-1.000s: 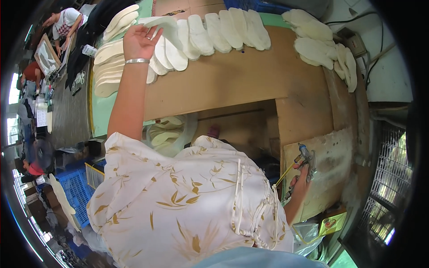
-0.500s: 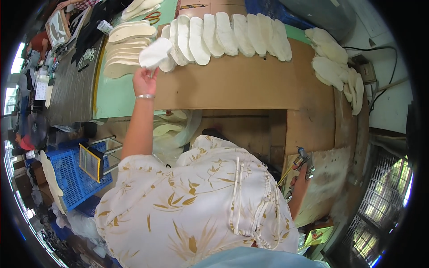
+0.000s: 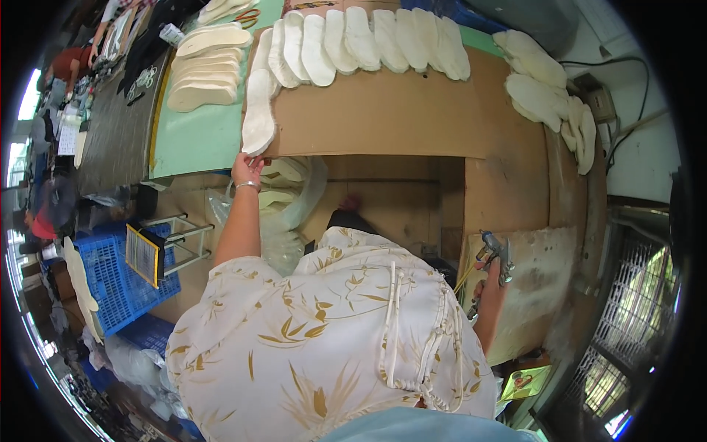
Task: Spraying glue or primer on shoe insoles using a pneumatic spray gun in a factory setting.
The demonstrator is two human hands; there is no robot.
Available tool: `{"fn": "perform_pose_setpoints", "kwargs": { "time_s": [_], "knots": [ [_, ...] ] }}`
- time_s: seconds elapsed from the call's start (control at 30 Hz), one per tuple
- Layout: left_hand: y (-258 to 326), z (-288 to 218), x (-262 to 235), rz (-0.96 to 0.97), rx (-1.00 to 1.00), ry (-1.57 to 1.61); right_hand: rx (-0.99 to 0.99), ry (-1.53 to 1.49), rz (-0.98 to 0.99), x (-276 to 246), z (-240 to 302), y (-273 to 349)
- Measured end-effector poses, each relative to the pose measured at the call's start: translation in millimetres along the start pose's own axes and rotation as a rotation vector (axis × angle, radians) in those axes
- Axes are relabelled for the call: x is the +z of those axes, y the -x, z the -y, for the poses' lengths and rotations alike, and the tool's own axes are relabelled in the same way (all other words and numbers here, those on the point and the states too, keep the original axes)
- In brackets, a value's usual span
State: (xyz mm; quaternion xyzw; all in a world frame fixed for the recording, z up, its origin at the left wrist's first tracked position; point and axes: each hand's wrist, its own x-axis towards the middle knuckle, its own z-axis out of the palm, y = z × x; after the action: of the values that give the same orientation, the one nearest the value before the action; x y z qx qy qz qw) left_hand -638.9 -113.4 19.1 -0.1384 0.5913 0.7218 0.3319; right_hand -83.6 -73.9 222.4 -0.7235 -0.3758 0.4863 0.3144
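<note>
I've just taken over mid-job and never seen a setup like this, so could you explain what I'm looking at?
There is no machine arm here: these are a person's own bare hands. The view comes from the left of two wide fisheye cameras worn on the head, looking down, so straight edges bend near the rim and picture left is the person's left.

The left hand has its fingers at the near end of a pale insole on the worktable. The right hand holds what looks like a spray gun.

Across the brown cardboard runs a row of insoles. More lie in an overlapping stack on the green surface to the left, and in a loose pile at the right.
</note>
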Motion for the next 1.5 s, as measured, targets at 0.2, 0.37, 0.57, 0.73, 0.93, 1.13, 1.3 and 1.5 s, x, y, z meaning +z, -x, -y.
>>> {"fn": "perform_pose_setpoints", "kwargs": {
  "time_s": [0.2,0.37,0.57,0.73,0.93,1.13,1.3,1.5],
  "knots": [
    [37,33,-7,-0.349,0.132,-0.135,0.018,0.011,0.004,-28,-22,-7],
    [29,109,22,-0.019,0.071,-0.596,-0.006,-0.151,-0.153,-35,-29,-14],
    [71,201,259,0.773,0.345,-0.888,0.035,-0.204,-0.239,-45,-29,-26],
    [147,239,465,1.095,0.801,-1.143,0.169,-0.242,-0.457,-52,-35,-27],
    [143,306,620,1.093,0.918,-1.350,0.269,-0.357,-0.646,-60,-24,-39],
    [78,348,675,1.000,0.864,-1.441,0.324,-0.375,-0.759,-55,-13,-58],
    [107,341,677,0.959,0.323,-1.352,0.339,-0.407,-0.749,-55,-15,-65],
    [79,343,690,1.036,0.225,-1.428,0.291,-0.429,-0.749,-61,-17,-57]
  ]
}}
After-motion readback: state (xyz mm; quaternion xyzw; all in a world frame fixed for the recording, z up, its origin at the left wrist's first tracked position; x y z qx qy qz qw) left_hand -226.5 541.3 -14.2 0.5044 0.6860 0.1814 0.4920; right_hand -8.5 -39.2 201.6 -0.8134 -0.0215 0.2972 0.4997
